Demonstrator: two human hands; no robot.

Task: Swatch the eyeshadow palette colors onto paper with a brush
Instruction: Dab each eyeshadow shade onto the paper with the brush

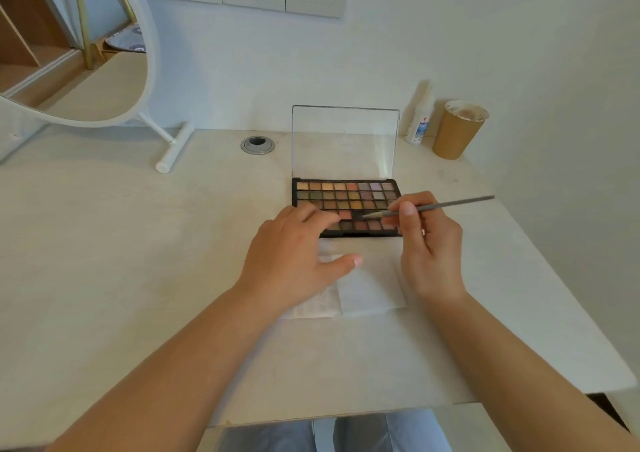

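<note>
Pale whitewashed wooden desk under both hands, running up to a white wall. Big round white-framed mirror on a stand way off beyond the left hand, up at the far corner. Open black eyeshadow palette with a clear upright lid just past the fingertips of both hands, rows of tan, olive, mauve and brown pans. White sheet of paper flat on the desk between the hands, right below the palette's near edge. Left hand spread flat and relaxed, palm down on the paper's left part, fingertips reaching over the palette's lower left corner. Right hand pinching a thin grey brush, tip down on a pan in the lower rows, handle sticking out to the right. Brown cardboard cup and small white bottle with a blue label well beyond the right hand, against the wall.
</note>
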